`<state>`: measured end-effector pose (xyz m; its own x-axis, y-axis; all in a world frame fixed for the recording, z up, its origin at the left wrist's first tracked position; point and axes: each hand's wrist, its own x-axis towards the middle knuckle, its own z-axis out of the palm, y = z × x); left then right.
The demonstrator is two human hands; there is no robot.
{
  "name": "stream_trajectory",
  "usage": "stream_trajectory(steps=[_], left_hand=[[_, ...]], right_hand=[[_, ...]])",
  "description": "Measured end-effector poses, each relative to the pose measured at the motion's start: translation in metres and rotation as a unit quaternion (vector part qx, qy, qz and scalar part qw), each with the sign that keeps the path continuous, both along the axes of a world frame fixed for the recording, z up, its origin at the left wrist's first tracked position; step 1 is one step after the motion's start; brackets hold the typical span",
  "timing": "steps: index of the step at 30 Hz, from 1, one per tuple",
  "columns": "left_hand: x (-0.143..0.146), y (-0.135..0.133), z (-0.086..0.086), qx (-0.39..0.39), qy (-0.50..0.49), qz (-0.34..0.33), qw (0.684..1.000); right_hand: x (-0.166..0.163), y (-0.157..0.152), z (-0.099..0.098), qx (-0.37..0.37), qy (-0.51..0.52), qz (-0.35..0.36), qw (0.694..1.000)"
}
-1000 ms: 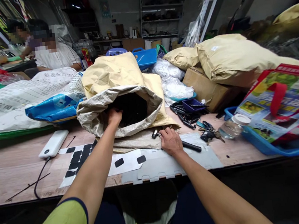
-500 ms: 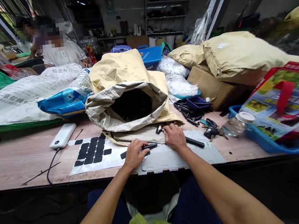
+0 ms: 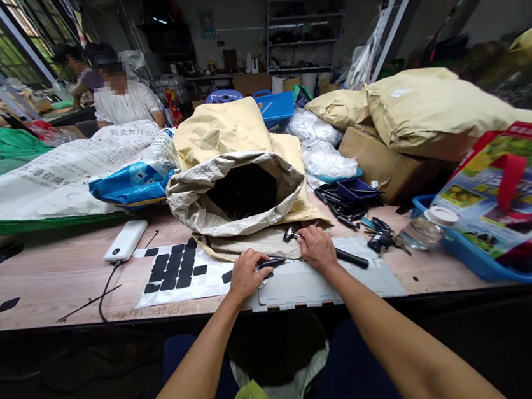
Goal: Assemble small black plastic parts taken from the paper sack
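My left hand [image 3: 248, 274] is closed on a slim black part [image 3: 273, 262] that lies low over the grey board [image 3: 299, 285]. A small hammer [image 3: 352, 257] is in my right hand [image 3: 317, 247]; its metal head pokes out on the left and its black handle on the right. Just beyond both hands, an open woven sack [image 3: 184, 202] lies on its side with a dark inside. Left of my left hand, black rounded pads [image 3: 171, 268] sit in rows on a white sheet [image 3: 143, 298]. Part of another pad is hidden beside my left fingers.
A white power bank [image 3: 125, 240] with a cable lies at the left. To the right are black parts [image 3: 338, 207], keys [image 3: 385, 237], a clear jar [image 3: 426, 230] and a blue basket [image 3: 485, 264] holding a printed bag. Two people sit at the back left.
The whole scene has shifted slightly right and down in the view as the camera turned a little left. Both hands keep their grip and stay in nearly the same place on the table.
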<state>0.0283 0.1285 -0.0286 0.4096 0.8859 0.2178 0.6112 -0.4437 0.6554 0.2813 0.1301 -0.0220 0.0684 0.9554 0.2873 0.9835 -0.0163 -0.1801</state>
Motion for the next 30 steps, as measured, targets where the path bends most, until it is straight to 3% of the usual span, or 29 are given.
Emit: stream_trajectory(steps=[4,9,12,15,18,30], left_hand=[[-0.001,0.001,-0.001,-0.007,-0.006,-0.002,1.0],[-0.002,0.001,-0.001,-0.023,-0.019,-0.005,1.0],[-0.001,0.001,0.0,-0.029,-0.031,0.0,0.999],[-0.001,0.001,0.0,-0.031,-0.043,0.007,0.999],[-0.001,0.001,-0.001,-0.036,-0.044,0.007,0.998],[0.0,0.0,0.001,-0.033,-0.034,0.016,0.999]], right_hand=[[0.0,-0.011,0.02,0.007,0.032,0.019,0.999],[-0.024,-0.052,0.039,0.123,0.178,0.053,0.975],[-0.05,-0.075,0.035,0.125,0.247,0.101,0.956],[-0.072,-0.085,0.029,0.102,0.248,0.128,0.955],[-0.084,-0.086,0.028,0.126,0.242,0.139,0.952],[-0.082,-0.093,0.021,0.146,0.238,0.103,0.955]])
